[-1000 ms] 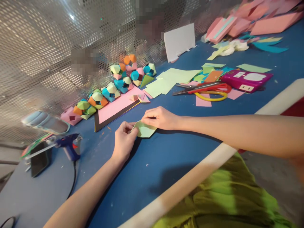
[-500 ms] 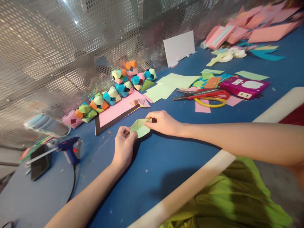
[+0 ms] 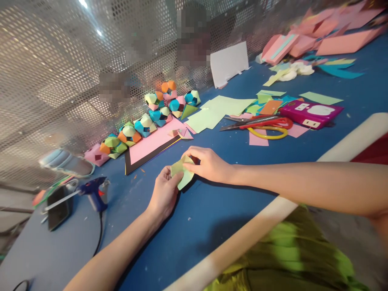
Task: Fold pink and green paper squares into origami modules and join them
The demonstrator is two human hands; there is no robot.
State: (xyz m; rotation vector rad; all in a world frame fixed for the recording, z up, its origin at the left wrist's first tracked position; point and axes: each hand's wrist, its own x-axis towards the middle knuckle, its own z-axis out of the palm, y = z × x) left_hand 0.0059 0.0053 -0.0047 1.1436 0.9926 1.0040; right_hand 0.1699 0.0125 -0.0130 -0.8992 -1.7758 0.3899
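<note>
Our left hand [image 3: 163, 192] and right hand [image 3: 209, 162] work small pale-green folded paper piece [image 3: 186, 178] above flat blue tabletop [image 3: 169, 242], fingers of both clamped on it. Step in hand, we judge: shaping folds; next move calls for steady grip, even thumb pressure.

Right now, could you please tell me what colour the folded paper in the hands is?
The folded paper is pale green, clearest in the head view.

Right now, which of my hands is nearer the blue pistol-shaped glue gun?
Left. Your left hand is right of the glue gun, apart from it; your right hand is farther right.
</note>
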